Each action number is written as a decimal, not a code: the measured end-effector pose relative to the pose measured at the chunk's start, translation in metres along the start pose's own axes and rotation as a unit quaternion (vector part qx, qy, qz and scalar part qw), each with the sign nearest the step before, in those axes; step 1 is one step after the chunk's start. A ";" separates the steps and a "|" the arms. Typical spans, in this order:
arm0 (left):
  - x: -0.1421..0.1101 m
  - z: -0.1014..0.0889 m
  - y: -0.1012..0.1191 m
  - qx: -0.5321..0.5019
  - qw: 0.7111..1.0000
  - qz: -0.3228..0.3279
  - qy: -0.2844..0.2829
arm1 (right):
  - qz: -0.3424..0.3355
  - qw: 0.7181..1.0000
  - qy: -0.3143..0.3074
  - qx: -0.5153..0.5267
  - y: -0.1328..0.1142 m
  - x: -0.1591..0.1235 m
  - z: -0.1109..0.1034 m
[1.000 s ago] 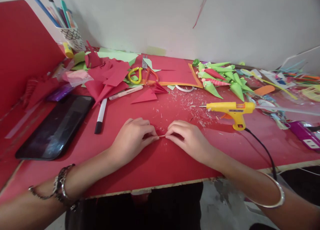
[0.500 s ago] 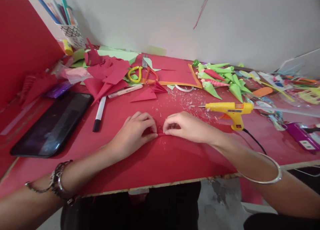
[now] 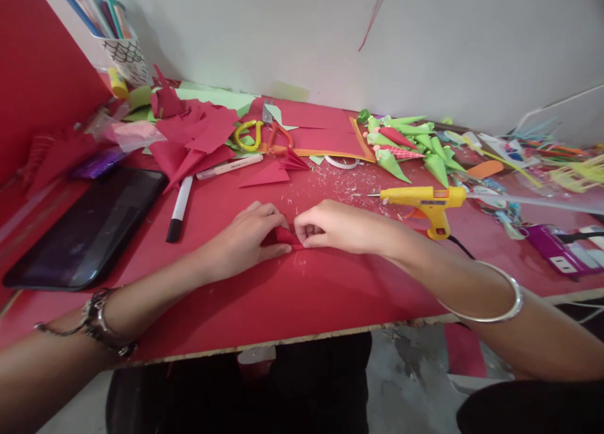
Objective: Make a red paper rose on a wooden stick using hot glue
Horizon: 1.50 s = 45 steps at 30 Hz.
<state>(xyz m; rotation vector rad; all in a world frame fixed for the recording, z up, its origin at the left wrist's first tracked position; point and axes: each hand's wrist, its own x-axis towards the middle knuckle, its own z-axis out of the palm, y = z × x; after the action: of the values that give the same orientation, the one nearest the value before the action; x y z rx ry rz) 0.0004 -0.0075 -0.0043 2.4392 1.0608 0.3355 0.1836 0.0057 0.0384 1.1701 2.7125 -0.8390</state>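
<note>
A small piece of red paper (image 3: 285, 236) lies between my hands on the red tabletop, its shape mostly hidden by my fingers. My left hand (image 3: 252, 236) curls around its left side, with thumb and fingers bent onto it. My right hand (image 3: 325, 228) pinches the paper's right side, fingertips close to those of the left. Just beyond the hands, white scraps are scattered on the table. Right of my right hand lies a yellow glue gun (image 3: 427, 201) with its nozzle pointing left.
Left are a black phone (image 3: 89, 226) and a marker (image 3: 180, 207). Red paper pieces (image 3: 202, 129), yellow-handled scissors (image 3: 248, 136) and green paper cones (image 3: 436, 163) lie along the back. A patterned pen cup (image 3: 125, 60) stands at the back left; a purple power strip (image 3: 552, 250) sits right.
My right hand has shifted closer to my left hand, and more of the red paper shows between them. My left thumb and fingers are spread wider. The whole view has moved slightly.
</note>
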 end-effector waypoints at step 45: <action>0.003 -0.046 -0.028 -0.285 0.935 -0.090 -0.189 | -0.129 0.835 0.324 -0.425 -0.005 0.004 0.040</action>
<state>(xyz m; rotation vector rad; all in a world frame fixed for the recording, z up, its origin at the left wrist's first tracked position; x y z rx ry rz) -0.0328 0.0261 0.0213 1.7804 0.8568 0.0836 0.1713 -0.0146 0.0055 0.9531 3.1351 0.9120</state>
